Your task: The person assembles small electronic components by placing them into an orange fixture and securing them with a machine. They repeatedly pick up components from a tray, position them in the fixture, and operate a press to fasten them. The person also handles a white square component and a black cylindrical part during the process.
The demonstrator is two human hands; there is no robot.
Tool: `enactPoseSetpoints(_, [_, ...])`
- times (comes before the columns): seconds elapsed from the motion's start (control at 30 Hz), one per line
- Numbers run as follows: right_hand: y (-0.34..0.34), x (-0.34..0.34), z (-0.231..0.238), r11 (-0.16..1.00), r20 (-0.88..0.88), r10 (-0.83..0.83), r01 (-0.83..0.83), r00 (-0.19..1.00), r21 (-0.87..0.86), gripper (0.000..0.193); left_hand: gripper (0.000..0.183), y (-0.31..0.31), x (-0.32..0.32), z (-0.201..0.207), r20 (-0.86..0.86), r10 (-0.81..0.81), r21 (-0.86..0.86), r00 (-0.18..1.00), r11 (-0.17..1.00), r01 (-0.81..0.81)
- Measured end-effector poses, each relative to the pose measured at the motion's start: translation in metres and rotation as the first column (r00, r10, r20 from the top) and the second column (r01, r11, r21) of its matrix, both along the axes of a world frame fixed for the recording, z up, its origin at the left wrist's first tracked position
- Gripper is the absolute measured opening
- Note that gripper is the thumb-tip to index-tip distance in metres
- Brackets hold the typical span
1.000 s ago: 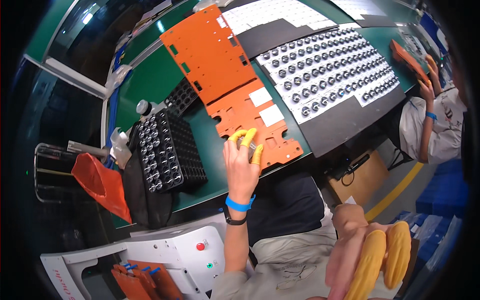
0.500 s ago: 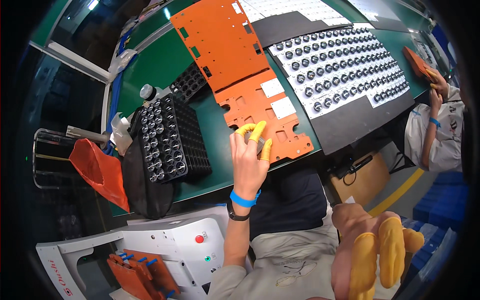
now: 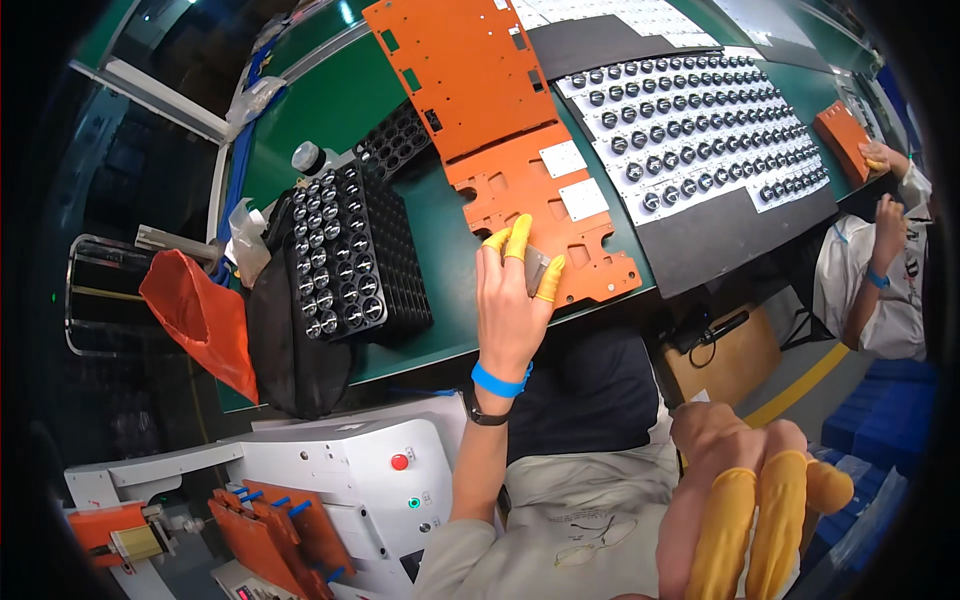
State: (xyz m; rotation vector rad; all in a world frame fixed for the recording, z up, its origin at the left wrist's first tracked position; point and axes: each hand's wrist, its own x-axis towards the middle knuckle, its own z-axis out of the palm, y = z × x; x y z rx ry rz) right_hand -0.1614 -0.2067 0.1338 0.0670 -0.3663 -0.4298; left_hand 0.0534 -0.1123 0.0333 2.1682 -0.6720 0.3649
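My left hand (image 3: 512, 305), with yellow finger cots on its fingertips and a blue strap at the wrist, reaches over the near part of an orange fixture plate (image 3: 492, 212). Its fingers and thumb close around a small grey flat piece (image 3: 537, 266) low over the fixture. Two white square plates (image 3: 563, 158) lie in the fixture just beyond the hand. My right hand (image 3: 745, 500) is raised close to the camera at the lower right, its cot-covered fingers curled together. Whatever it grips is hidden.
A black tray stack (image 3: 345, 255) of round silver-topped parts stands left. White panels with black knobs (image 3: 690, 125) lie right on a black sheet (image 3: 725, 240). A co-worker (image 3: 875, 260) touches an orange block (image 3: 842, 140). A white machine (image 3: 370, 480) is at the lower left.
The view has shifted slightly, so the bench items sit farther right. More of the grey piece shows between my left fingers. One of the co-worker's hands has come away from the orange block.
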Motion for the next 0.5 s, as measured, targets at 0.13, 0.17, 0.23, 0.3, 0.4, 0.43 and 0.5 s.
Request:
enactPoseSetpoints(0.13, [-0.008,-0.001,0.009,0.982,-0.237,0.081,-0.118,0.968,-0.149,0.051,0.045,-0.001,-0.001,0.005,-0.002,-0.029,0.021,1.000,0.999,0.029])
enactPoseSetpoints(0.17, [-0.014,0.026,0.012,0.927,-0.168,0.091,-0.145,0.982,-0.345,0.053,0.043,-0.002,-0.001,0.003,0.000,-0.030,0.007,1.000,1.000,0.030])
enactPoseSetpoints(0.23, [-0.026,0.082,0.022,0.709,0.005,0.092,-0.062,0.996,-0.703,0.058,0.039,-0.005,-0.001,0.004,-0.005,-0.017,-0.012,1.000,1.000,0.017])
enactPoseSetpoints(0.3, [-0.026,0.092,0.027,0.630,-0.112,0.012,-0.094,0.994,-0.771,0.056,0.035,-0.003,-0.002,0.002,-0.026,0.024,-0.014,0.999,1.000,-0.025])
enactPoseSetpoints(0.4, [-0.011,0.098,0.026,0.622,-0.209,-0.016,-0.154,0.978,-0.768,0.056,0.030,-0.002,-0.002,0.000,-0.072,0.049,-0.088,0.996,0.995,-0.055])
enactPoseSetpoints(0.43, [-0.009,0.100,0.022,0.604,-0.221,0.016,-0.186,0.975,-0.775,0.056,0.028,-0.002,-0.001,0.001,-0.093,0.071,-0.143,0.993,0.986,-0.084])
enactPoseSetpoints(0.5, [-0.007,0.099,0.017,0.504,-0.249,-0.011,-0.209,0.969,-0.838,0.051,0.027,-0.003,0.004,-0.002,-0.077,0.062,-0.280,0.995,0.956,-0.081])
